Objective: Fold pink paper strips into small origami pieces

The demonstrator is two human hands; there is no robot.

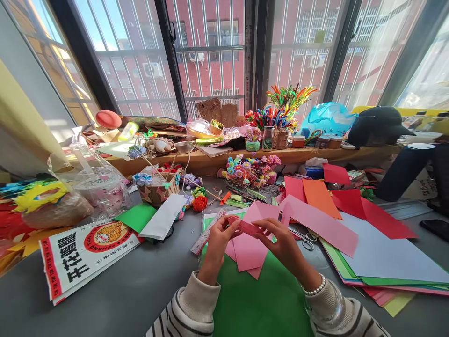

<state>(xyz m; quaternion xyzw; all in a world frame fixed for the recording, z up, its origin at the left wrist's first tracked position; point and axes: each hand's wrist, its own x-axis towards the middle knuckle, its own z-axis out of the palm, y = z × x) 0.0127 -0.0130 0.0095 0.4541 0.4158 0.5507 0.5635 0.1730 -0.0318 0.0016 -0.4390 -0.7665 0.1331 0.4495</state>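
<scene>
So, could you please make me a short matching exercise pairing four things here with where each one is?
1. Folded pink paper
2. Scissors
3. Black cap
4. Patterned ruler

A. On the window ledge, beside the blue plastic bag
B. Lying just to the left of the left hand
C. Held up between the fingers of both hands
D. Lying to the right of the right hand

Right pairs: 1-C, 2-D, 3-A, 4-B
</scene>
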